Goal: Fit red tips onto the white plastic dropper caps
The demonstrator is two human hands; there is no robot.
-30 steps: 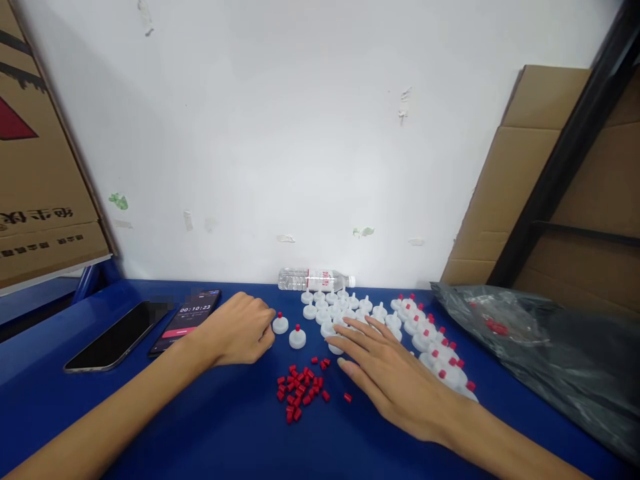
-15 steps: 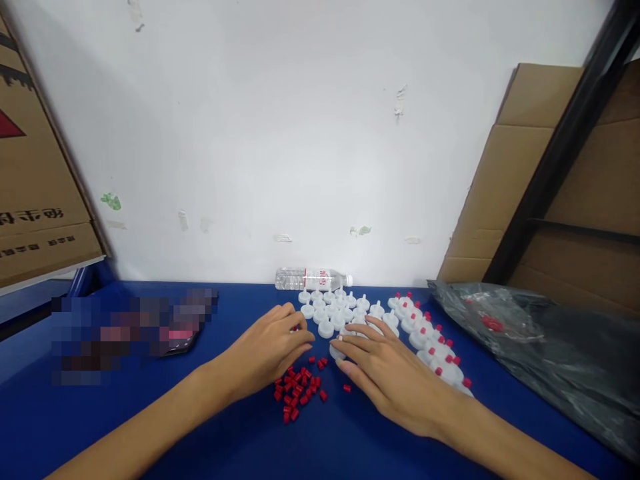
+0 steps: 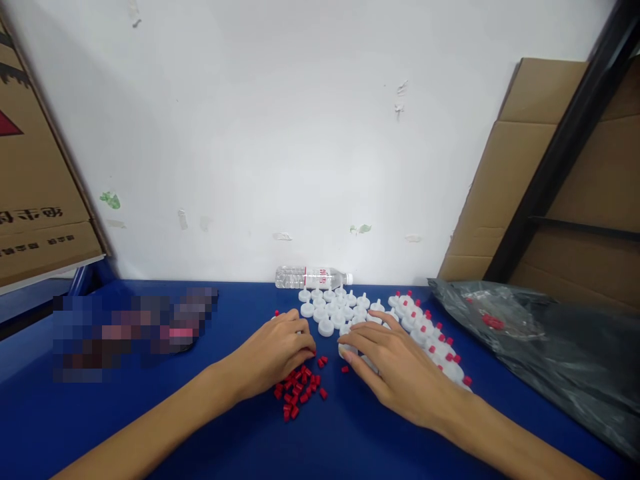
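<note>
My left hand [image 3: 273,353] rests on the blue table [image 3: 150,413] with its fingers curled, fingertips at the far edge of a heap of small red plugs [image 3: 300,388]. What it holds is hidden. My right hand [image 3: 395,367] lies palm down with fingers bent over a white cap [image 3: 345,349]. A cluster of plain white caps [image 3: 333,310] sits just beyond both hands. White caps with red plugs fitted [image 3: 430,337] run in rows to the right of my right hand.
A clear water bottle [image 3: 313,277] lies on its side against the white wall. A dark plastic bag [image 3: 540,347] fills the right side. Cardboard stands at far right [image 3: 545,180] and far left [image 3: 35,180]. A blurred-out patch [image 3: 135,327] covers the left of the table.
My left hand moved right from beside the phones to the red plugs and curled its fingers. My right hand drew its fingers in over a white cap.
</note>
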